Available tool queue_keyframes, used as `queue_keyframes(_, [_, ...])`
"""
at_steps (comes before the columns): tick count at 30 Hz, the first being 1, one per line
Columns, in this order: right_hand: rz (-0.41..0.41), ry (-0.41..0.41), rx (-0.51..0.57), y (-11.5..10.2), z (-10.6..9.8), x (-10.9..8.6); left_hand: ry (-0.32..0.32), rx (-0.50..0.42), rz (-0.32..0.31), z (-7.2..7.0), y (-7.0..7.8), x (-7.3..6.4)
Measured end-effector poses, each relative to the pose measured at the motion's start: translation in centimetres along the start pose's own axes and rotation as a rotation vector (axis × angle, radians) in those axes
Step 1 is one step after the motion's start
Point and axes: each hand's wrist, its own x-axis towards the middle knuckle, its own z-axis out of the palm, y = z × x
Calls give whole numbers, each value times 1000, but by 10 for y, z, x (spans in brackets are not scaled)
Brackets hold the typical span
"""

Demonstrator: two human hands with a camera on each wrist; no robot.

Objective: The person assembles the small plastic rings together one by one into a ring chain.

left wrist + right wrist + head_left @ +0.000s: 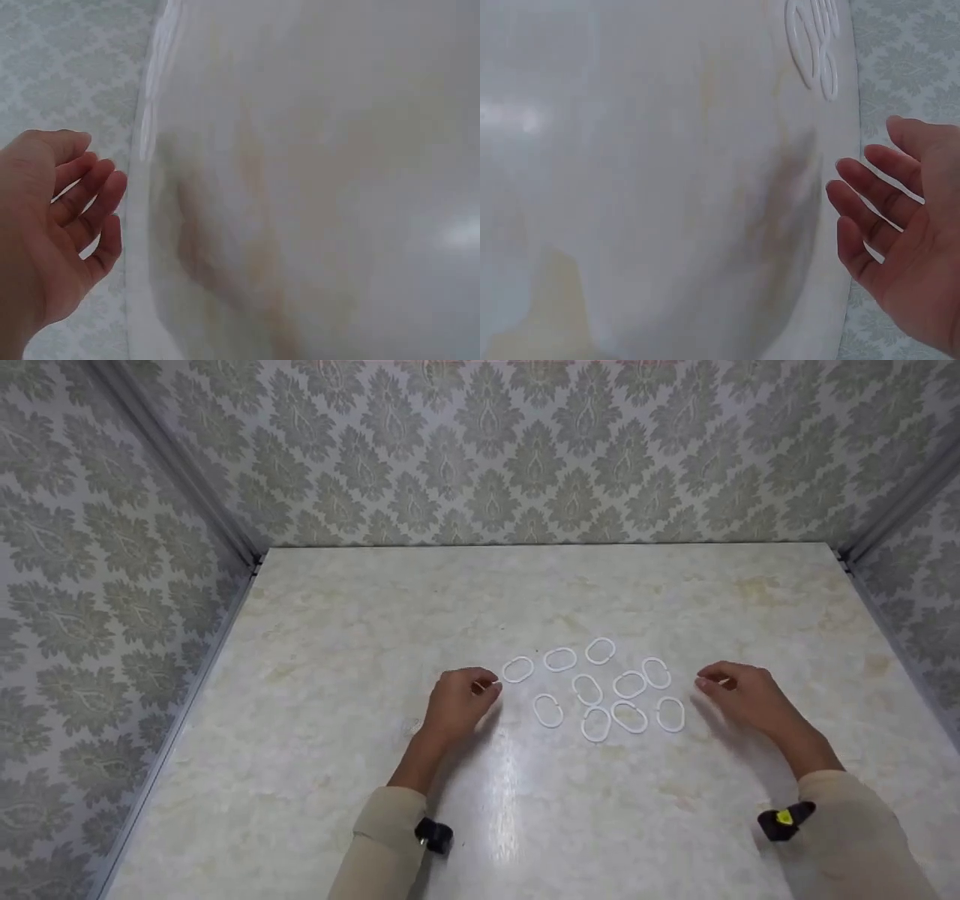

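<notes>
Several white oval rings, the kind used on shower curtains, lie flat and loosely grouped on the table between the two hands. My left hand (456,703) hovers at the group's left side, its fingertips close beside the leftmost ring (505,670). On the opposite side is my right hand (750,701), a short way from the lower right ring (684,715). Both hands have loosely bent fingers with nothing between them, as the two wrist views show. At the top of the right wrist view, a few rings (791,37) appear; the left wrist view shows none.
A pale marbled table (337,607) fills the area beneath the hands and reflects light near the front. Patterned wall panels (487,450) border it at the back and both sides. Small black devices (433,835) are worn on both beige sleeves.
</notes>
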Motion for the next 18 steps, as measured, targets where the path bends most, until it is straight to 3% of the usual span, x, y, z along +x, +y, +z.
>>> queue_keyframes(5, [-9, -93, 37, -9, 6, 6, -78, -5, 4, 11, 11, 5])
queue_keyframes(9, [-46, -106, 38, -7, 11, 8, -123, 22, -23, 18, 17, 6])
queue_keyframes(13, [-68, -103, 22, -6, 14, 10, -127, 76, -40, 25, 21, 7])
queue_keyframes(18, [-36, -127, 11, -11, 17, 10, -115, 167, -53, 35, 25, 10])
